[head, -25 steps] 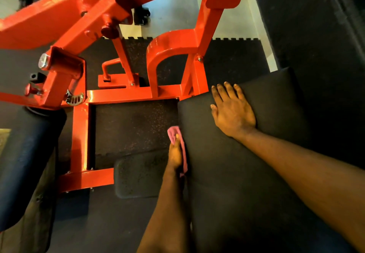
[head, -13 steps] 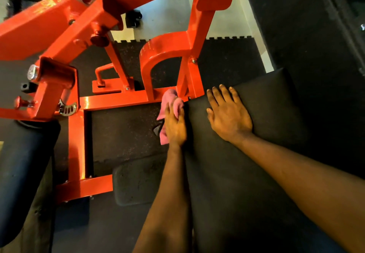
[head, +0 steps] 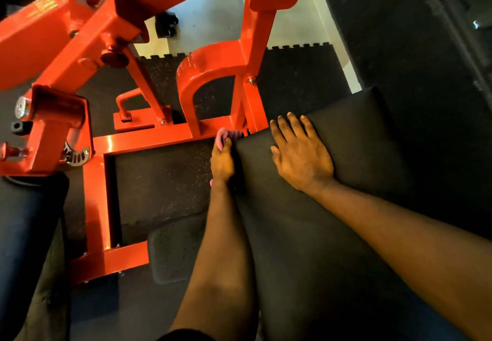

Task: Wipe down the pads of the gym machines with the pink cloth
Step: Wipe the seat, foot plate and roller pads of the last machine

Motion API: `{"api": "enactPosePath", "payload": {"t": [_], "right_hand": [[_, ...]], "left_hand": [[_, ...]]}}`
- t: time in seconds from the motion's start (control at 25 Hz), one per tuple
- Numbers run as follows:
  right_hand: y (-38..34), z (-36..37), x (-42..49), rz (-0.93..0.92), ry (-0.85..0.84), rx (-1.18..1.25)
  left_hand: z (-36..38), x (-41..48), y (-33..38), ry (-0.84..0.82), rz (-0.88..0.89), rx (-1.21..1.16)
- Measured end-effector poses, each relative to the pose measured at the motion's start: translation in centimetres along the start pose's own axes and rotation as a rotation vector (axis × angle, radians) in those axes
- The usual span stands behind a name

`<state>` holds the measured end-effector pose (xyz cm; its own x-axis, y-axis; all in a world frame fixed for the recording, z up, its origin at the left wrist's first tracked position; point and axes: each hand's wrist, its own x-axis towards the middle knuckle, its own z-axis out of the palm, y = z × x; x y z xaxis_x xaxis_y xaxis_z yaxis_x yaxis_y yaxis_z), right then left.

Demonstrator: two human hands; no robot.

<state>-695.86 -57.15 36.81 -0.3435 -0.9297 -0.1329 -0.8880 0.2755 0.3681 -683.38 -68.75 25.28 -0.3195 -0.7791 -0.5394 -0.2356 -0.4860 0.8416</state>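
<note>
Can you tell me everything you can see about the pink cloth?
The pink cloth is soft-looking and bunched up, so only a small crumpled part shows past the fingers, plus a tiny bit near the wrist. The left hand grips it and presses it against the left side edge of the black pad, at the far corner next to the orange frame. Most of the cloth is hidden under the hand, so its full shape cannot be seen.
</note>
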Motion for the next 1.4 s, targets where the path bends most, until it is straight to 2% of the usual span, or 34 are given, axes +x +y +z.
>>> {"api": "enactPosePath", "payload": {"t": [0.12,0.24,0.32,0.56,0.84,1.0,1.2,1.32,1.4], "right_hand": [[0.0,0.1,0.0,0.001,0.011,-0.002],[0.0,0.2,0.0,0.000,0.017,0.006],[0.0,0.3,0.0,0.005,0.027,0.010],[0.0,0.4,0.1,-0.003,0.050,0.019],[0.1,0.7,-0.1,-0.001,0.146,0.083],[-1.0,0.1,-3.5,0.044,0.221,0.302],[-6.3,0.6,-17.3,0.096,0.293,0.630],[-8.9,0.3,-23.1,0.271,0.192,0.992],[-10.3,-2.9,-26.5,0.377,0.041,1.393]], "left_hand": [[-0.2,-0.9,-1.1,0.035,-0.119,-0.110],[-0.6,-2.6,-3.7,0.017,-0.315,-0.101],[-0.9,-3.5,-5.2,0.002,-0.368,-0.071],[-1.0,-8.7,-7.4,0.074,-0.132,0.004],[-1.1,-15.8,-8.2,0.084,-0.003,0.194],[-1.2,-20.2,-10.2,0.031,0.148,0.328],[-4.4,-26.6,-11.8,-0.156,0.223,0.464],[-8.0,-31.1,-10.3,-0.212,0.285,0.537],[-9.8,-34.5,-8.2,-0.202,0.356,0.527]]}}
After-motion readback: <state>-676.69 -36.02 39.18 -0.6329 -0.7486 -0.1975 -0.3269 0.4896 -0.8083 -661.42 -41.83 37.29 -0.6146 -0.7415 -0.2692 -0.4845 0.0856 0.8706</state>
